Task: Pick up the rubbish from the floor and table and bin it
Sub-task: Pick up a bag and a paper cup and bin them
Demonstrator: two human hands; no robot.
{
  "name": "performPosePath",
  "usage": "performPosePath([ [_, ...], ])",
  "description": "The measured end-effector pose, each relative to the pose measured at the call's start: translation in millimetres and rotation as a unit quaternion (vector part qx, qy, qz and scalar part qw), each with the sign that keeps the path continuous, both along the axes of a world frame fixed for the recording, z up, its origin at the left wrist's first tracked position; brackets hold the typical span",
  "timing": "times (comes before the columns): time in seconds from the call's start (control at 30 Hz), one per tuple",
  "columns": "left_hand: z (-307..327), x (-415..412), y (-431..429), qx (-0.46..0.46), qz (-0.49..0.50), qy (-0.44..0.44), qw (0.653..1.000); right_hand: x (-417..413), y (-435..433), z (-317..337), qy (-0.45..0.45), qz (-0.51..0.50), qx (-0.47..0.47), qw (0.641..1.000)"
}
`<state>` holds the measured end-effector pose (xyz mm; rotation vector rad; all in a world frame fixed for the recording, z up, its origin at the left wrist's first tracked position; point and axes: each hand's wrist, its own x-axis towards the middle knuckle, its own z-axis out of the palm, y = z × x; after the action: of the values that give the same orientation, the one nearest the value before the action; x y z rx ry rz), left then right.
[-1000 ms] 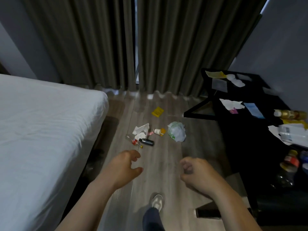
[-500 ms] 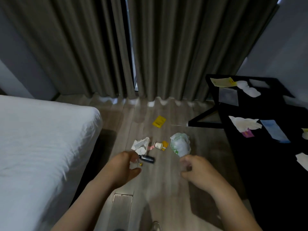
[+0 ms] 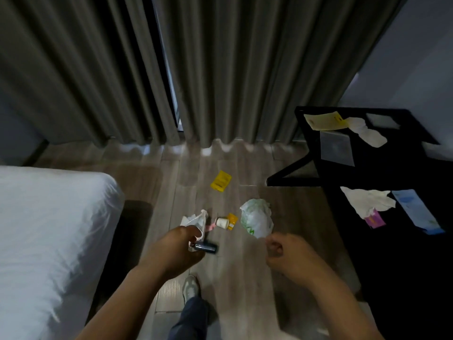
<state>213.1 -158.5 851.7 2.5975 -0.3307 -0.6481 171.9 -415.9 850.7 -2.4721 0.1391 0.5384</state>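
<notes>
Rubbish lies on the wooden floor: a crumpled white tissue (image 3: 196,220), a dark small can (image 3: 206,247), a small white-capped yellow bottle (image 3: 225,223), a scrunched white-green plastic bag (image 3: 257,220) and a yellow packet (image 3: 221,181) farther off. My left hand (image 3: 175,251) hovers in front of the tissue and can, fingers curled, nothing held. My right hand (image 3: 286,253) is loosely closed and empty, just below the plastic bag. On the black table (image 3: 402,253) lie a yellow paper (image 3: 324,121), white tissues (image 3: 366,201), a pink wrapper (image 3: 373,220) and a blue packet (image 3: 416,212).
A bed with a white sheet (image 3: 49,229) fills the left. Grey curtains (image 3: 220,69) hang along the far wall. My leg and shoe (image 3: 190,289) stand on the floor between my arms. No bin is in view.
The view has moved forward toward the floor rubbish. Both hands now appear closer to it, the left over the tissue and can, the right by the plastic bag.
</notes>
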Motion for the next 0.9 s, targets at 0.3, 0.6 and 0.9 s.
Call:
performPosePath([
  [0.3, -58.5, 152.0, 10.6, 0.005, 0.006, 0.071, 0.997, 127.6, 12.4, -59.3, 0.095, -0.027, -0.022, 0.995],
  [0.6, -164.7, 249.6, -7.4, 0.027, 0.041, 0.105, 0.993, 226.2, -2.0, -146.1, 0.102, -0.006, -0.062, 0.993],
  [0.9, -339.4, 289.9, -34.5, 0.078, 0.082, 0.124, 0.986, 303.2, -27.2, -313.4, 0.105, 0.038, -0.064, 0.992],
])
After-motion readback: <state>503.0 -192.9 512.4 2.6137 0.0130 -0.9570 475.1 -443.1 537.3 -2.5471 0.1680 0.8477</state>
